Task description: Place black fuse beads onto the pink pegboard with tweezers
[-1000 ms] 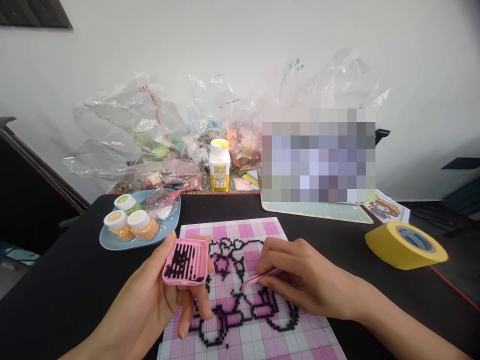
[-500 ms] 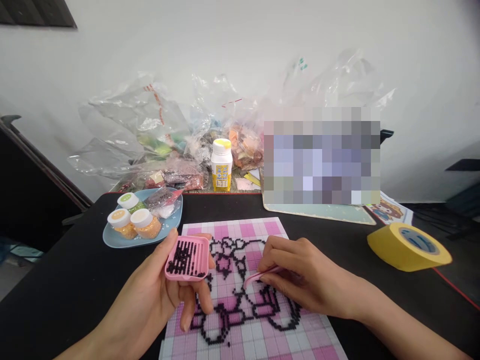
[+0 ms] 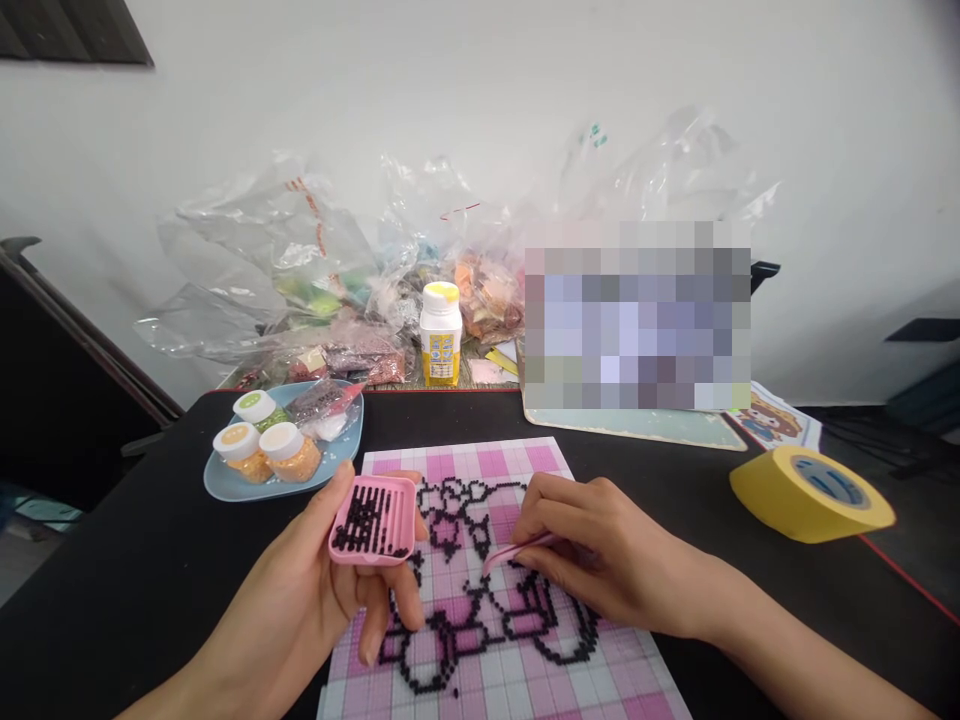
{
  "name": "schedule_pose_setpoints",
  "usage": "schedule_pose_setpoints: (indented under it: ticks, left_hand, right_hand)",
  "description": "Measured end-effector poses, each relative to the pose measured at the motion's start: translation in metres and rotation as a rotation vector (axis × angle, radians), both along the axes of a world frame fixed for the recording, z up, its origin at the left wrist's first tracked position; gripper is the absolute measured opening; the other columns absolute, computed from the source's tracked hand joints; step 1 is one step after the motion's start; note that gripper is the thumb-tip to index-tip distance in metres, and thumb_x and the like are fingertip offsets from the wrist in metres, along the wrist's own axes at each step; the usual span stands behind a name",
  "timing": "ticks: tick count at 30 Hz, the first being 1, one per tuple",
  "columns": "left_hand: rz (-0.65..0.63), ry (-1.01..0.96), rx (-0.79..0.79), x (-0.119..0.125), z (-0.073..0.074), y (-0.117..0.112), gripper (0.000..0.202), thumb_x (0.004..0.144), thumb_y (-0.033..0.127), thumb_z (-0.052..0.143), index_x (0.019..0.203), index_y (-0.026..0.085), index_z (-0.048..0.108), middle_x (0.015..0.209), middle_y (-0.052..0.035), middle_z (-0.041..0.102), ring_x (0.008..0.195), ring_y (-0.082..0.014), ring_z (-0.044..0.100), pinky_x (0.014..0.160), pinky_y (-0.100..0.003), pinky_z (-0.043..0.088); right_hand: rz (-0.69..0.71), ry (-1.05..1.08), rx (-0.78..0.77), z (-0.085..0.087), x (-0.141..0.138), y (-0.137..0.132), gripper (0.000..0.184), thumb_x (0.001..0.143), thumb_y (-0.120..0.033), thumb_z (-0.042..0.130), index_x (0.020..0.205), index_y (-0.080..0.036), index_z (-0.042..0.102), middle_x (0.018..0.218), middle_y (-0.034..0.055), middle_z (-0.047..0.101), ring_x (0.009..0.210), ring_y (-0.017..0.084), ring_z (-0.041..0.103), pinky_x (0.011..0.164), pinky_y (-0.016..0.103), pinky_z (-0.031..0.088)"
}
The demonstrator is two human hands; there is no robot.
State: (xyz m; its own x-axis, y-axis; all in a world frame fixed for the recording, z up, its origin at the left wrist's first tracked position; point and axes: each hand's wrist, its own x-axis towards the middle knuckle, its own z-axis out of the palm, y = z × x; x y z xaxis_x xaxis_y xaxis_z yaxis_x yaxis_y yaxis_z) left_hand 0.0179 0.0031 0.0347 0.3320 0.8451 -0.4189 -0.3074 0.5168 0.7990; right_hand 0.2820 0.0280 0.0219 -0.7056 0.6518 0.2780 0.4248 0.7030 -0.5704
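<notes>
My left hand (image 3: 330, 580) is closed around a small pink ridged tray (image 3: 401, 515), tilted toward me, with black beads (image 3: 360, 525) lined up in its grooves. Pinched in my right hand (image 3: 600, 550) is a pair of pink tweezers (image 3: 517, 548). Their curved tip points down at the pegboard (image 3: 525, 690), over its middle; whether a bead is in the tip is too small to tell. The board has pink and white checks and carries a black bead outline (image 3: 427, 688) with rounded shapes. My right hand hides part of that outline, and the left hand and tray cover the board's left side.
A blue plate (image 3: 225, 488) at left holds several things, including lidded jars (image 3: 289, 455) and a bag of dark beads (image 3: 319, 400). A white and yellow bottle (image 3: 441, 335) stands behind the board, before clear plastic bags (image 3: 262, 240). Yellow tape (image 3: 780, 500) lies right. A pixelated patch hides the back right.
The view has shifted very slightly. My left hand still holds the tray, and the tweezers' tip stays near the same spot on the board.
</notes>
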Motion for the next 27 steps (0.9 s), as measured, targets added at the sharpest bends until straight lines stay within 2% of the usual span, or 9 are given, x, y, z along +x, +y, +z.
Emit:
schedule_pose_setpoints:
  ticks: [8, 15, 23, 27]
  left_hand:
    - [0.001, -0.004, 0.008, -0.0003, -0.0030, 0.0012, 0.061, 0.093, 0.059, 0.043, 0.079, 0.010, 0.076, 0.054, -0.0150, 0.074, 0.035, -0.0106, 0.058, 0.035, -0.013, 0.041]
    - [0.002, 0.015, -0.009, 0.0015, 0.0021, 0.0015, 0.062, 0.096, 0.056, 0.037, 0.076, 0.011, 0.074, 0.053, -0.0139, 0.073, 0.036, -0.0104, 0.058, 0.035, -0.012, 0.040]
    - [-0.005, 0.018, 0.002, -0.0003, -0.0007, 0.0008, 0.063, 0.095, 0.058, 0.037, 0.078, 0.011, 0.075, 0.054, -0.0148, 0.074, 0.034, -0.0099, 0.057, 0.036, -0.013, 0.041]
    - [0.000, 0.013, 0.004, 0.0000, -0.0007, 0.0018, 0.063, 0.096, 0.057, 0.038, 0.074, 0.011, 0.074, 0.056, -0.0152, 0.074, 0.035, -0.0105, 0.059, 0.035, -0.013, 0.041]
  right_hand:
    - [0.003, 0.009, -0.001, -0.0003, -0.0002, -0.0004, 0.015, 0.098, -0.021, 0.051, 0.096, -0.016, 0.064, 0.086, 0.0035, 0.059, 0.064, 0.010, 0.047, 0.056, 0.024, 0.038]
    - [-0.002, 0.004, 0.005, -0.0002, -0.0005, 0.0004, 0.014, 0.098, -0.021, 0.051, 0.096, -0.016, 0.063, 0.085, 0.0035, 0.058, 0.064, 0.010, 0.047, 0.057, 0.024, 0.038]
    - [-0.003, 0.016, 0.012, 0.0011, -0.0014, 0.0001, 0.012, 0.097, -0.021, 0.051, 0.094, -0.016, 0.063, 0.084, 0.0031, 0.058, 0.062, 0.010, 0.046, 0.055, 0.023, 0.037]
    - [-0.006, 0.006, 0.009, 0.0008, -0.0005, -0.0006, 0.012, 0.097, -0.020, 0.051, 0.094, -0.016, 0.062, 0.085, 0.0032, 0.058, 0.063, 0.010, 0.046, 0.057, 0.024, 0.038]
